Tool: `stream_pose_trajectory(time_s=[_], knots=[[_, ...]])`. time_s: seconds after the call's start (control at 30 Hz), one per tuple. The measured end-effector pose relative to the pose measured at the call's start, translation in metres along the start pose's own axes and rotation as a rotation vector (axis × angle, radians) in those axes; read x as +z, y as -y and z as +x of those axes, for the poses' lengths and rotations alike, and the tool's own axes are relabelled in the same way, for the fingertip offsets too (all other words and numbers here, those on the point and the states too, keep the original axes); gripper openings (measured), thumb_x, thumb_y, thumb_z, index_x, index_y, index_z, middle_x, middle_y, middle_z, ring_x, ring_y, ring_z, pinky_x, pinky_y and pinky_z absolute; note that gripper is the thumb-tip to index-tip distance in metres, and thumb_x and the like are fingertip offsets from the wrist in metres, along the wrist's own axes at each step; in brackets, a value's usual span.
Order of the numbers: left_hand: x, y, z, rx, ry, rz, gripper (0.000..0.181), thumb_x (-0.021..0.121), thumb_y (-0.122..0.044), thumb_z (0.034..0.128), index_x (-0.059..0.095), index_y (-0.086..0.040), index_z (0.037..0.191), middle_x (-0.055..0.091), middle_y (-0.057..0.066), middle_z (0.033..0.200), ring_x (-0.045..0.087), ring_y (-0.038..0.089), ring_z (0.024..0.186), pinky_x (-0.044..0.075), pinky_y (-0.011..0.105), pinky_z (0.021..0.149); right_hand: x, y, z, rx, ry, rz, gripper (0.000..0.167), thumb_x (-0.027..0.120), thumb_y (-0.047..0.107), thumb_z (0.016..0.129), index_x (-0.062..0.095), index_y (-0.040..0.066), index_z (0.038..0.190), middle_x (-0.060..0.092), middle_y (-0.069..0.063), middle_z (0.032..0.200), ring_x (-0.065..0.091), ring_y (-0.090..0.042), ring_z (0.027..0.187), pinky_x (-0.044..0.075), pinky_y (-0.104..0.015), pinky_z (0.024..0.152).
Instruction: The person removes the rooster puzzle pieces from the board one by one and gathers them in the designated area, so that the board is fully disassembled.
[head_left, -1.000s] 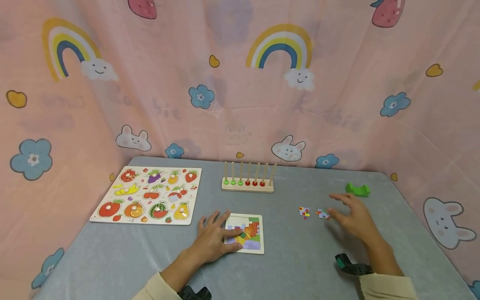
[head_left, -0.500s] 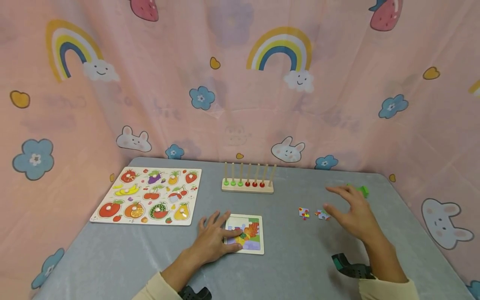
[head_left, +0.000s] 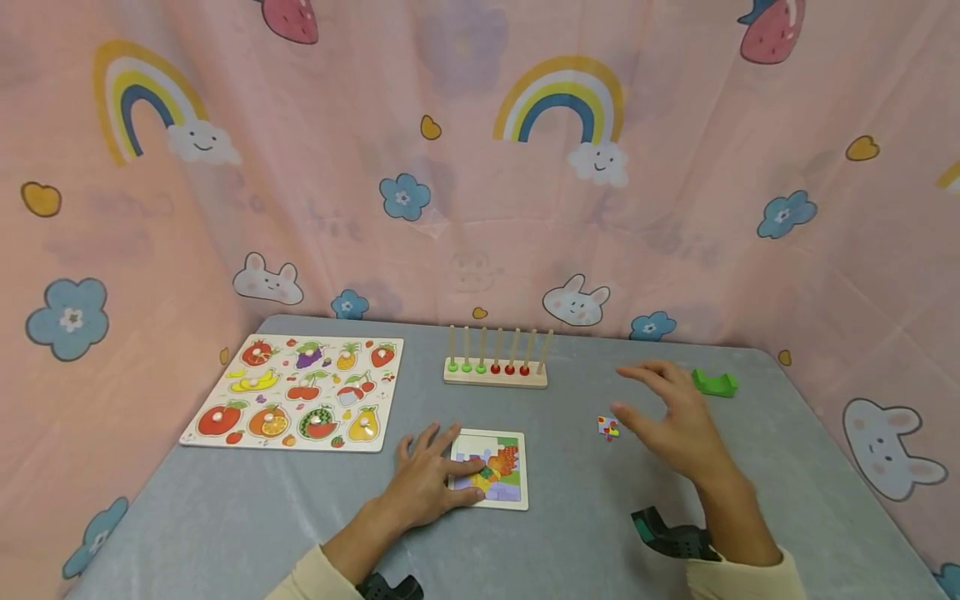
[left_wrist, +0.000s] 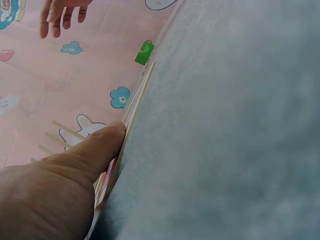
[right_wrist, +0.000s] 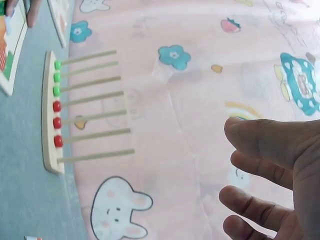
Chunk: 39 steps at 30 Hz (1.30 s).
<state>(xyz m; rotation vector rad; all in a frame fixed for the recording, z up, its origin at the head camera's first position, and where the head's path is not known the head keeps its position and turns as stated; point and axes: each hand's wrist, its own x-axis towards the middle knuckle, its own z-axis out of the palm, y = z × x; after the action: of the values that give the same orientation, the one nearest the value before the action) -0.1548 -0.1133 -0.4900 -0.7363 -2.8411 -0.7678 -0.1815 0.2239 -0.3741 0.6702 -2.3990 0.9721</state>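
My left hand (head_left: 427, 479) rests on the left side of a small framed jigsaw puzzle (head_left: 513, 485), its fingers spread and thumb and index finger lying over the picture. In the left wrist view the left thumb (left_wrist: 100, 145) presses on the puzzle's edge. My right hand (head_left: 675, 425) hovers above the table, thumb and fingers apart with nothing between them. Just left of its thumb lies a loose jigsaw piece (head_left: 607, 427). A second piece is hidden behind this hand in the head view. The right wrist view shows the right hand (right_wrist: 280, 165) in the air.
A wooden peg rack (head_left: 495, 375) with green and red beads stands at the back. To the left lies a fruit peg puzzle board (head_left: 292, 400). A green curved block (head_left: 715, 383) sits behind my right hand. Pink printed cloth (head_left: 465, 225) hangs behind the grey table.
My right hand first lifted slightly away from the two loose pieces, then moved left over the right-hand one, uncovering the green block. My left hand has stayed on the puzzle.
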Motion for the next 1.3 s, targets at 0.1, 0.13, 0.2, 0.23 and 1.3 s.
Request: stream_pose_trajectory(time_s=[0.1, 0.13, 0.2, 0.23, 1.3], knots=[[0.000, 0.000, 0.000, 0.002, -0.001, 0.000, 0.047, 0.071, -0.055, 0.0802, 0.071, -0.030, 0.120, 0.040, 0.015, 0.147, 0.026, 0.046, 0.135, 0.012, 0.072, 0.095, 0.006, 0.006, 0.003, -0.020, -0.003, 0.020, 0.045, 0.081, 0.004, 0.076, 0.066, 0.000, 0.118, 0.056, -0.012, 0.113, 0.044, -0.032, 0.109, 0.036, -0.051, 0.081], [0.000, 0.000, 0.000, 0.003, -0.001, 0.000, 0.047, 0.071, -0.054, 0.0802, 0.071, -0.030, 0.120, 0.040, 0.016, 0.147, 0.026, 0.046, 0.134, 0.012, 0.072, 0.095, 0.009, 0.008, 0.005, -0.025, -0.004, 0.024, 0.045, 0.081, 0.004, 0.075, 0.066, 0.001, 0.118, 0.056, -0.012, 0.113, 0.044, -0.032, 0.109, 0.035, -0.051, 0.082], [0.000, 0.000, 0.000, 0.003, -0.002, 0.000, 0.046, 0.071, -0.054, 0.0802, 0.071, -0.030, 0.120, 0.040, 0.016, 0.147, 0.026, 0.046, 0.135, 0.012, 0.072, 0.095, 0.013, 0.012, 0.006, -0.029, -0.004, 0.029, 0.045, 0.081, 0.004, 0.075, 0.066, 0.001, 0.117, 0.056, -0.012, 0.113, 0.044, -0.032, 0.109, 0.034, -0.052, 0.082], [0.000, 0.000, 0.000, 0.002, -0.002, 0.001, 0.046, 0.071, -0.054, 0.0801, 0.071, -0.031, 0.120, 0.040, 0.016, 0.147, 0.026, 0.046, 0.135, 0.012, 0.072, 0.095, 0.016, 0.013, 0.007, -0.030, -0.004, 0.031, 0.044, 0.081, 0.004, 0.075, 0.067, 0.001, 0.117, 0.056, -0.012, 0.113, 0.044, -0.033, 0.109, 0.034, -0.052, 0.083], [-0.001, -0.002, 0.000, 0.000, -0.005, 0.026, 0.045, 0.071, -0.055, 0.0797, 0.072, -0.032, 0.118, 0.041, 0.016, 0.146, 0.028, 0.047, 0.133, 0.014, 0.073, 0.094, 0.118, 0.022, 0.004, 0.057, 0.158, 0.157, 0.035, 0.080, 0.008, 0.078, 0.070, 0.008, 0.112, 0.058, -0.005, 0.110, 0.046, -0.029, 0.107, 0.037, -0.052, 0.088]])
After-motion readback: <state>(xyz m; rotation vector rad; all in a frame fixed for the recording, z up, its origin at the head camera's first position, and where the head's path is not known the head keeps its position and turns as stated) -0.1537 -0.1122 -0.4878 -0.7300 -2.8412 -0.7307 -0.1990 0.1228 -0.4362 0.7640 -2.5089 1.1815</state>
